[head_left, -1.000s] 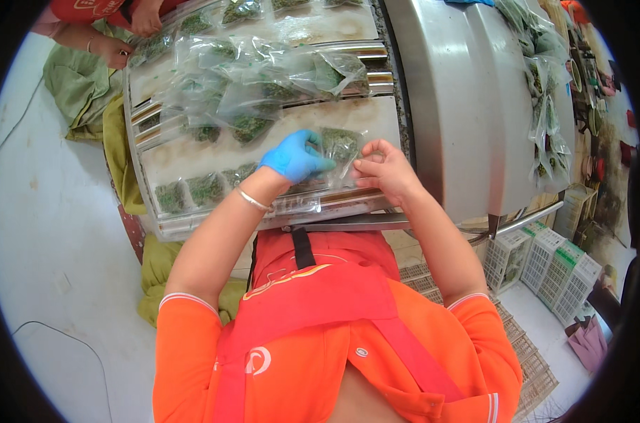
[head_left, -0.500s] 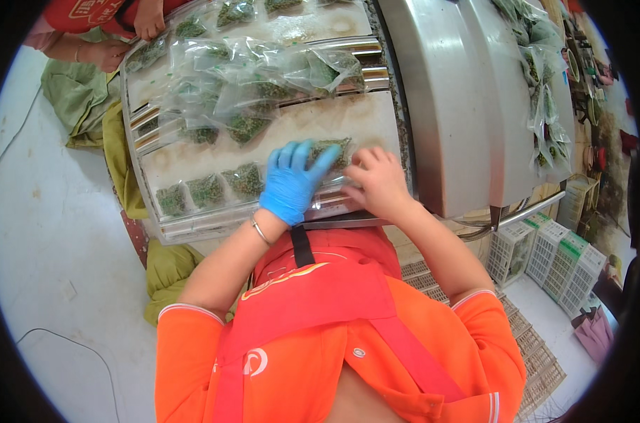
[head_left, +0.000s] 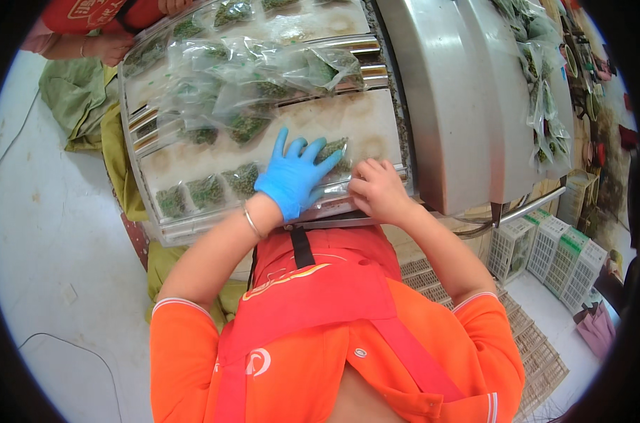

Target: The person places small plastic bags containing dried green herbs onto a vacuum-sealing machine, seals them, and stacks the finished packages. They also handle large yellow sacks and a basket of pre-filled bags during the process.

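My left hand [head_left: 292, 180], in a blue glove, lies with fingers spread. Its thumb side touches a clear plastic bag [head_left: 332, 156] of small green, berry-like bits on the pale machine bed [head_left: 376, 116]. The bag's clear end reaches down over the metal strip [head_left: 334, 209] at the front edge. My bare right hand [head_left: 380, 190] is closed, fingers curled at the right of that clear end; what sits between its fingertips is hidden. Left of my glove, in a row along the strip, lie three more filled bags, the nearest [head_left: 240, 180] beside my wrist.
A heap of filled clear bags [head_left: 246, 81] covers the bed's middle bars. To the right stands the raised steel lid [head_left: 450, 106], more bags [head_left: 545, 106] beyond it. A co-worker's hand [head_left: 112, 48] is at the far left corner. White plastic crates [head_left: 563, 261] stand at lower right.
My left fingers have spread wider as the hand shifted slightly. My right hand has dropped a little toward the front strip, its fingers now curled. One co-worker's hand has moved away from the far edge.
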`<action>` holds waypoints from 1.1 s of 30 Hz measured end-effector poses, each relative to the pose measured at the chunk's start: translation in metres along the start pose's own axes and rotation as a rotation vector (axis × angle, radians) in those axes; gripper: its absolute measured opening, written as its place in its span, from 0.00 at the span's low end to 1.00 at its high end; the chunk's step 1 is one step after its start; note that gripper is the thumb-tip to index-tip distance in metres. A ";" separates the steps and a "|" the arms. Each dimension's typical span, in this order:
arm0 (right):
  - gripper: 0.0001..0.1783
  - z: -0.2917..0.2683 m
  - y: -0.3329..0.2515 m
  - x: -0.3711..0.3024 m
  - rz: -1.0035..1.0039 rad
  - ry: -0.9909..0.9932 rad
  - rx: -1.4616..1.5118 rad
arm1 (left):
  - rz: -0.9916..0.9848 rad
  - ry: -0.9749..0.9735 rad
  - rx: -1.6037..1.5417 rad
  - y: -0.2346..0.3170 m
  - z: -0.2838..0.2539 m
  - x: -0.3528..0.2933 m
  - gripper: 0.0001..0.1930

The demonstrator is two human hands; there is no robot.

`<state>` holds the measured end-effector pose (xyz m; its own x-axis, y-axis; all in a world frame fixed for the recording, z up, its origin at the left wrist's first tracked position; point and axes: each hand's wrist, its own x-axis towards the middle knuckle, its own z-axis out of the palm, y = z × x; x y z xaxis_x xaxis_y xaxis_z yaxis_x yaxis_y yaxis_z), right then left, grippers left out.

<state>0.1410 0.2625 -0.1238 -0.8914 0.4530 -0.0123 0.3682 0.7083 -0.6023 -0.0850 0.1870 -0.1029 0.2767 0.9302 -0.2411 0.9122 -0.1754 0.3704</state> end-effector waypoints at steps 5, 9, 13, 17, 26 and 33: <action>0.14 -0.028 -0.001 0.035 0.344 0.311 0.201 | 0.077 0.345 0.162 0.026 0.050 -0.033 0.25; 0.16 -0.031 0.013 0.108 0.340 0.564 -0.001 | 0.077 -0.230 -0.089 0.043 0.047 -0.028 0.18; 0.09 -0.031 0.038 0.125 0.340 0.575 -0.017 | -0.131 -0.143 -0.738 0.036 0.028 -0.021 0.15; 0.06 -0.045 0.031 0.088 0.196 0.636 0.012 | -0.498 0.072 -1.570 -0.001 0.010 0.009 0.16; 0.18 -0.025 0.014 0.031 0.866 0.375 0.703 | -0.788 -0.221 -1.458 -0.017 0.003 0.086 0.16; 0.14 -0.046 0.026 0.024 1.001 0.279 1.363 | -0.615 -0.099 -1.518 -0.016 -0.011 0.065 0.16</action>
<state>0.1414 0.3168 -0.1027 -0.3471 0.5770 -0.7393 0.1055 -0.7593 -0.6422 -0.0852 0.2538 -0.1148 0.0778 0.7028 -0.7071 -0.2116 0.7047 0.6772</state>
